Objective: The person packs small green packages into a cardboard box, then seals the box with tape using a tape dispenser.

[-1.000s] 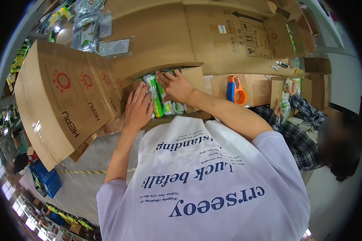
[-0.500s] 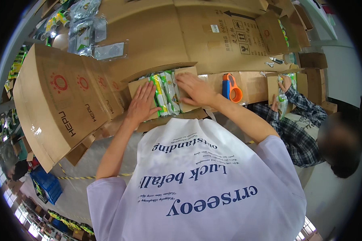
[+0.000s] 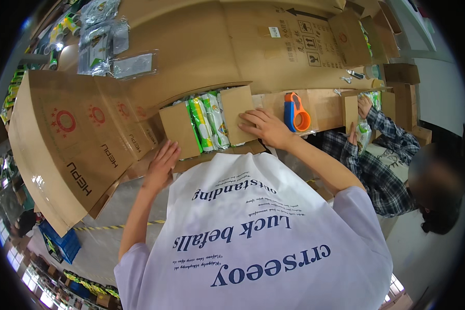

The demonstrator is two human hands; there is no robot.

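While we look down over the white printed shirt, we log the following.

Carton: a small brown cardboard box (image 3: 206, 124) sits on the bench (image 3: 325, 106) directly ahead of us, its top partly open, with two short flaps folded inward and a gap between them.
Contents: green-and-white wrapped packs (image 3: 209, 120) stand side by side in that gap, filling the box between the flaps.
Left flap: the left-hand flap (image 3: 180, 130) lies almost flat over its end of the box.
Right flap: the right-hand flap (image 3: 237, 114) lies over the other end, pressed under our fingers.
Left hand: our left hand (image 3: 163, 164) rests flat against the near left edge of the box, just below the left flap; fingers straight, together, gripping nothing.
Right hand: our right hand (image 3: 266, 128) lies palm down on the right flap and the box's right edge; fingers slightly spread, flat, clamped on nothing.
Tape dispenser: an orange and blue tape dispenser (image 3: 296, 111) stands on the bench just beside our right hand, not touching it.
Large cartons: a big flattened carton (image 3: 67, 139) leans at our left, and another wide one (image 3: 274, 41) lies behind the small box.
Bagged goods: clear plastic bags (image 3: 132, 64) lie on the cardboard at upper left.
Co-worker: a person in a plaid shirt (image 3: 382, 170) works at our right, handling a green-and-white pack (image 3: 363, 132) near another box.
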